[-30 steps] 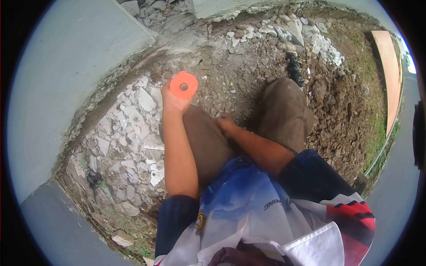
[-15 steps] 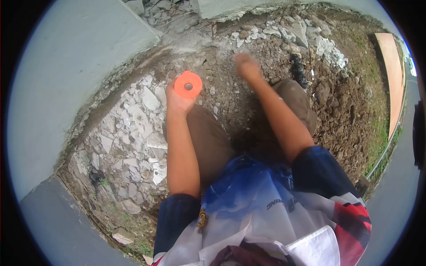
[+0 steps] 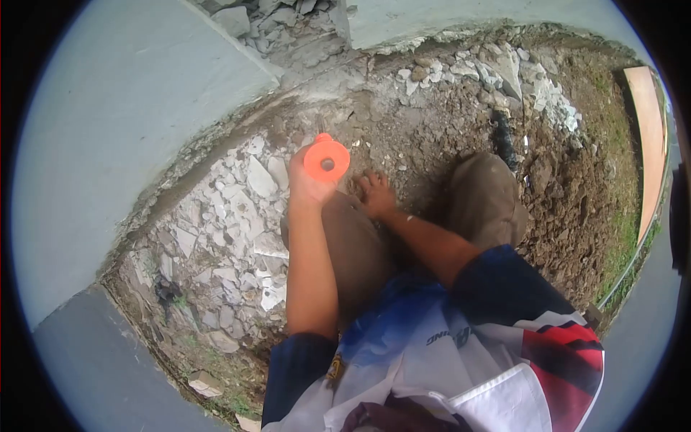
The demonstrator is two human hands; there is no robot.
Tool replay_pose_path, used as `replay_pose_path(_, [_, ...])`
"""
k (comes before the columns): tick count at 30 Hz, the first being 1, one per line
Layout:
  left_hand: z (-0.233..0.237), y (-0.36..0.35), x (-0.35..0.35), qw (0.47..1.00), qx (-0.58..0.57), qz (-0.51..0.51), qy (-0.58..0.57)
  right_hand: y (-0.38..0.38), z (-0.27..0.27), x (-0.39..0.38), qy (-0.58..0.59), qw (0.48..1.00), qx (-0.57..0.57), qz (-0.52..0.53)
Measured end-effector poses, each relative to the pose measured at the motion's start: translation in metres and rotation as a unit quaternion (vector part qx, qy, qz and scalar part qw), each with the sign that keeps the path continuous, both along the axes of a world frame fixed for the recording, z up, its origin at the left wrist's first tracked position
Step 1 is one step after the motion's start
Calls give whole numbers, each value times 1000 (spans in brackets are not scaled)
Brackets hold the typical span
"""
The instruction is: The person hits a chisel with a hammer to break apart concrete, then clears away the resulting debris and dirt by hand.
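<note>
An orange round object (image 3: 327,160) with a hole in its middle is held in my left hand (image 3: 308,189), which wraps round it from the near side. It hangs over the ground, a little left of the middle of the view. Just to its right, my right hand (image 3: 376,194) is low beside my left knee, with its fingers spread over the dirt. Nothing shows in the right hand. The underside of the orange object is hidden.
Broken white rubble (image 3: 237,209) lies at the left. A pale wall (image 3: 144,93) stands behind it. At the right are a black pipe (image 3: 504,140), loose brown soil (image 3: 561,194) and a long wooden board (image 3: 646,137). My bent knees flank the middle.
My right hand has moved down and left, toward the left hand, and its fingers have spread. The whole view has shifted slightly, with the orange object still in my left hand.
</note>
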State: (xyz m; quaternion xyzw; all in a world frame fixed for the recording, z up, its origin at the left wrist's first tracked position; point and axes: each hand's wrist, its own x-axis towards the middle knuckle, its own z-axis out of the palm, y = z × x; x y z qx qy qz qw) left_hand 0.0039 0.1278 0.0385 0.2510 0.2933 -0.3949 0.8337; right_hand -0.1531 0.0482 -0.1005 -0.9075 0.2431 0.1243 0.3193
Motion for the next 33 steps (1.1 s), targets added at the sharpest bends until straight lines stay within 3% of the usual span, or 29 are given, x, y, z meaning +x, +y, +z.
replay_pose_path(3, [-19, 7, -1, 999, -13, -6, -36, 14, -72, -5, -86, 996, -31, 18])
replay_pose_path(6, [-12, 5, -2, 999, -9, -5, -32, -1, -62, 2, -45, 951, 302, -54])
replay_pose_path(9, [-14, 4, 0, 999, -51, -4, -9, -28, -8, 11, 131, 856, 475, -158])
replay_pose_path(11, [-6, 4, -1, 999, -23, 0, -23, -68, 28, 23, 70, 727, 649, -213])
replay_pose_path(12, [-5, 6, -4, 1000, -7, 4, -25, -90, 41, 31, -10, 703, 681, -204])
replay_pose_path(13, [-8, 7, -7, 999, -1, -6, -52, -111, 48, 35, -146, 625, 737, -213])
replay_pose_path(14, [-12, 7, -7, 997, 5, -17, -80, -134, 81, 40, -237, 438, 825, -267])
replay_pose_path(15, [-14, 7, -7, 993, 10, -28, -111, -141, 89, 46, -263, 467, 790, -297])
replay_pose_path(19, [-8, 2, -3, 1000, -4, 2, -30, -161, 105, 68, -385, 551, 618, -407])
replay_pose_path(20, [-10, 1, -2, 999, -2, 0, -42, -158, 75, 79, -277, 772, 494, -288])
replay_pose_path(21, [-11, 4, -5, 999, 5, -1, -48, -144, 35, 87, -138, 924, 326, -147])
replay_pose_path(22, [-9, 6, -8, 999, 5, -1, -45, -126, 22, 88, -127, 963, 228, -75])
replay_pose_path(23, [-5, 5, -8, 999, 4, 0, -44, -106, 13, 89, -117, 985, 124, 0])
replay_pose_path(26, [-5, 8, -2, 998, -52, 8, -20, -62, -38, 103, -142, 988, -54, -20])
replay_pose_path(28, [-7, 7, 0, 997, -72, 22, 6, -34, -27, 105, -83, 990, -110, 1])
replay_pose_path(29, [-8, 6, 0, 1000, -18, 10, -16, -23, -25, 96, -44, 990, -135, 12])
replay_pose_path(31, [-15, 9, 1, 999, -42, -1, -3, -32, -63, 83, -13, 986, -52, 157])
replay_pose_path(33, [-15, 5, 4, 999, -52, 0, 11, -54, -78, 58, 23, 946, -25, 322])
